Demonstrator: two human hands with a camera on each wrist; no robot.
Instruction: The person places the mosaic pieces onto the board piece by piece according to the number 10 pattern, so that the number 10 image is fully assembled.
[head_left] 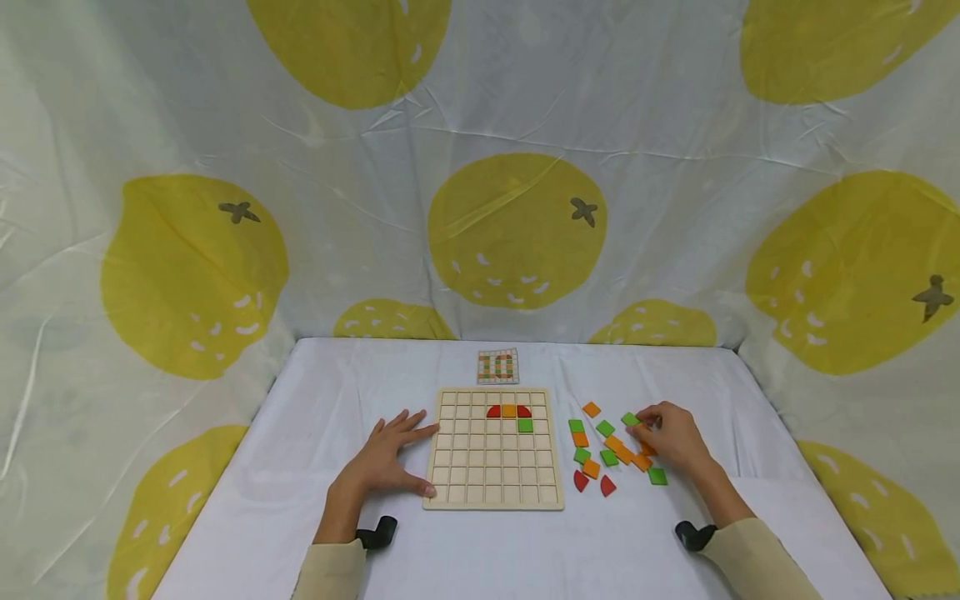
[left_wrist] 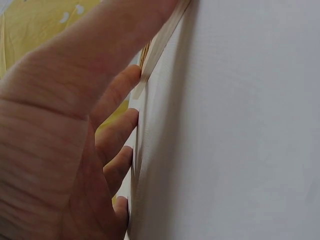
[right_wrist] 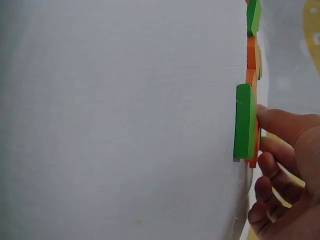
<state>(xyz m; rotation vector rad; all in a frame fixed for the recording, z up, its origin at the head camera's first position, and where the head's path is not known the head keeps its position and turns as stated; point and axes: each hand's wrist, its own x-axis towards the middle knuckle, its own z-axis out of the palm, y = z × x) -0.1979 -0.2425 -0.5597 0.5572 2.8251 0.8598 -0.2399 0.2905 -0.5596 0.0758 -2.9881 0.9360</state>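
A wooden grid board [head_left: 480,467] lies on the white cloth. Near its top sit two red quarter-round tiles [head_left: 493,412], an orange square tile [head_left: 508,411] between them, and a green square tile [head_left: 525,426] below the right one. My left hand [head_left: 386,457] spreads at the board's left side, thumb on the lower left corner and index finger at the edge. To the right, my right hand [head_left: 673,435] has thumb and index finger at a green square tile [head_left: 629,419], pinching its edge. Orange tiles [right_wrist: 251,52] lie partly under these fingers.
Loose green, orange and red tiles [head_left: 591,469] are scattered between the board and my right hand. A small pattern card [head_left: 498,367] lies behind the board. Lemon-print cloth [head_left: 517,233] hangs at the back and sides.
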